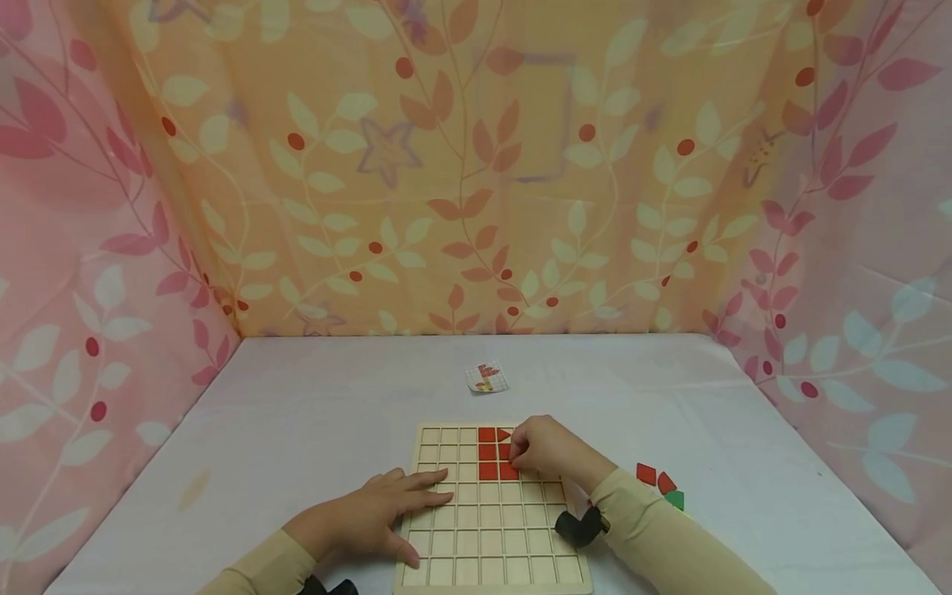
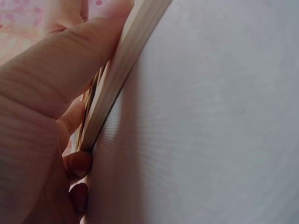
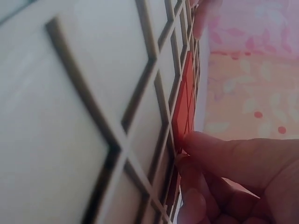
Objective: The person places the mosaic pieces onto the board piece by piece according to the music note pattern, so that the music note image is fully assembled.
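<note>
A wooden grid board (image 1: 476,541) lies on the white table. My left hand (image 1: 379,506) rests across its left edge with the fingers spread; the left wrist view shows the thumb along the board's side (image 2: 114,86) and other fingertips lower down. My right hand (image 1: 549,450) is over the upper right of the grid, thumb and curled fingers pinching a red tile at the cells, mostly hidden by the fingertips. Red tiles (image 1: 487,452) fill several cells beside it, and a red triangle (image 1: 503,435) sits in the top row. In the right wrist view, thumb and finger (image 3: 189,144) meet at the red tiles (image 3: 183,109).
Behind the board lies a small pattern card (image 1: 487,378) with a coloured grid picture. To the right of the right forearm are loose red pieces (image 1: 646,473) and a green piece (image 1: 674,499), partly covered by the sleeve. Patterned curtains (image 1: 476,207) enclose the table's back and sides.
</note>
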The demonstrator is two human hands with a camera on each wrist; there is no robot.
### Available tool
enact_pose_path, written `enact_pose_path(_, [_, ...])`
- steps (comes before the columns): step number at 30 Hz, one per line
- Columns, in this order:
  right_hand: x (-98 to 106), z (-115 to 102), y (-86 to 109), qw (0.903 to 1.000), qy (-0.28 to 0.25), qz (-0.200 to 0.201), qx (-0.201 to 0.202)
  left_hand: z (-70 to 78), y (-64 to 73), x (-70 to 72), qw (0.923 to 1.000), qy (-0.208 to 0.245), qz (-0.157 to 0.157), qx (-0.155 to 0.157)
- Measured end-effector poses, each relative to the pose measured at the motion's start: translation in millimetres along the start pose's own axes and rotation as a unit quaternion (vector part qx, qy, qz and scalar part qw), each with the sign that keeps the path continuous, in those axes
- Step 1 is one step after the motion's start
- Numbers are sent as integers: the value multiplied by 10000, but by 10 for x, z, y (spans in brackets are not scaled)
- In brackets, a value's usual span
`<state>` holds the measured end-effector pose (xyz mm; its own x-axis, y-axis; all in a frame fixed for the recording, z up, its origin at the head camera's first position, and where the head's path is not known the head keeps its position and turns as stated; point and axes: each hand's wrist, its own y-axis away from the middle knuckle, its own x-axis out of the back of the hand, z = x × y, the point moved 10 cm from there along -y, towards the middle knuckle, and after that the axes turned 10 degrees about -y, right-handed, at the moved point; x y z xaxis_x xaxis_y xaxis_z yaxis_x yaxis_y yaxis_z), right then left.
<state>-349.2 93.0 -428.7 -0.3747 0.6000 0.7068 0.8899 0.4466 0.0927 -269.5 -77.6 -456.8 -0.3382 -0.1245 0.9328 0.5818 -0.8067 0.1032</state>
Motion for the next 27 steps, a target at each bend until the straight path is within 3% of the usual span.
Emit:
enact_pose_path(9, [243, 41, 82, 9998, -178, 56, -70, -2, 7, 4, 10000, -66, -14, 15])
enact_pose_path(15, [466, 304, 224, 9979, -381, 152, -492, -17, 1, -18, 10000, -64, -44, 56])
enact_pose_path(27, [901, 821, 653, 9938, -263, 422, -996, -5, -7, -14, 9999, -133, -3, 28])
